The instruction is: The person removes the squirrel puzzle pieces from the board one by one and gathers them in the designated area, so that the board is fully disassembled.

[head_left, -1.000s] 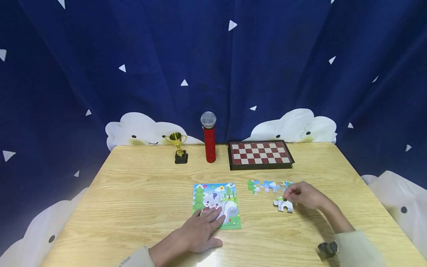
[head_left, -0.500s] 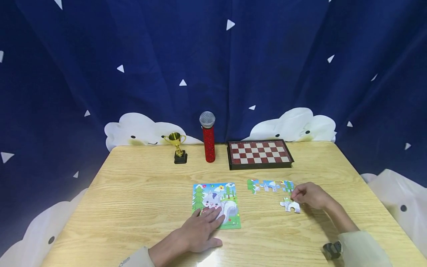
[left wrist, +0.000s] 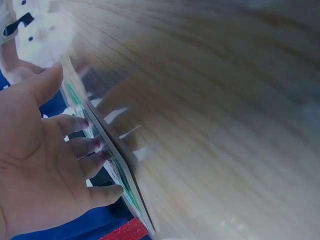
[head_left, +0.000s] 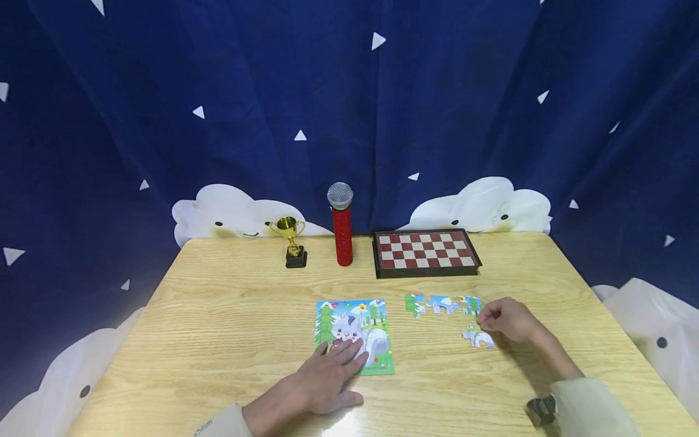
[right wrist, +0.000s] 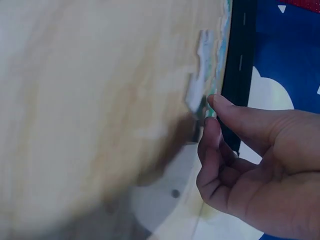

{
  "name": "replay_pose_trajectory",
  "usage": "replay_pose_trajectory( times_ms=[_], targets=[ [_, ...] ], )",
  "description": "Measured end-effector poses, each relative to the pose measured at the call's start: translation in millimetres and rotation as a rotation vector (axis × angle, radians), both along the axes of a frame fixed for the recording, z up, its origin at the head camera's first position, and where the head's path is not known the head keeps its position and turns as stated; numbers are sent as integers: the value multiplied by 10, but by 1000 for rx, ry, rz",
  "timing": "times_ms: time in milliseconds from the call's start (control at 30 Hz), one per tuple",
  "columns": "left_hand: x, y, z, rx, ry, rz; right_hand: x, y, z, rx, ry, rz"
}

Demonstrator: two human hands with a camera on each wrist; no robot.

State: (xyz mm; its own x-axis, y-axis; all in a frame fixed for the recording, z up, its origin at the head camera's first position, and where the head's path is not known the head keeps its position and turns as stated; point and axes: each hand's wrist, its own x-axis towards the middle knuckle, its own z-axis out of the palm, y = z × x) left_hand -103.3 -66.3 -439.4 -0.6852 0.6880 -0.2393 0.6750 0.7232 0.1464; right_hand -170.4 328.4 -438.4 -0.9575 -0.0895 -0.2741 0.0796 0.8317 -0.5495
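My left hand (head_left: pixel 330 376) lies with straight fingers on the lower part of a square squirrel picture (head_left: pixel 349 321). In the left wrist view the fingers (left wrist: pixel 92 145) of that hand touch the picture's thin board. At the right, my right hand (head_left: pixel 508 318) pinches the edge of a jigsaw piece (head_left: pixel 482 338) printed with a white, tail-like shape. The right wrist view shows this puzzle piece (right wrist: pixel 198 80) tilted beside the thumb and forefinger. Just behind it lies a broken row of other jigsaw pieces (head_left: pixel 440 304) with trees and sky; the right hand partly hides their right end.
A black-framed red and white checkered board (head_left: pixel 427 252) lies at the back right of the wooden table (head_left: pixel 229 303). Left of it stand a red microphone (head_left: pixel 342 233) and a small gold trophy (head_left: pixel 292 240). A dark blue curtain (head_left: pixel 262 91) hangs behind.
My right hand has moved a little to the right with the jigsaw piece, mostly in the first half second, and now nearly holds still. The left hand stays where it was on the picture.
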Motion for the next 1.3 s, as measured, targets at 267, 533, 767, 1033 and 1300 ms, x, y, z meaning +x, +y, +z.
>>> replay_pose_trajectory(
  times_ms=[267,533,767,1033,1300],
  targets=[
    [-35,-46,-35,56,-59,14,-68,-262,67,-58,71,69],
    [-31,-83,-25,94,-82,19,-150,-777,91,-146,81,141],
    [-18,-122,-3,115,-73,12,-227,-1232,105,-192,83,170],
    [-2,-234,2,88,-71,80,-287,-1695,84,-236,78,197],
    [10,-297,-11,72,-14,84,-293,-1953,-28,-242,93,218]
  ],
)
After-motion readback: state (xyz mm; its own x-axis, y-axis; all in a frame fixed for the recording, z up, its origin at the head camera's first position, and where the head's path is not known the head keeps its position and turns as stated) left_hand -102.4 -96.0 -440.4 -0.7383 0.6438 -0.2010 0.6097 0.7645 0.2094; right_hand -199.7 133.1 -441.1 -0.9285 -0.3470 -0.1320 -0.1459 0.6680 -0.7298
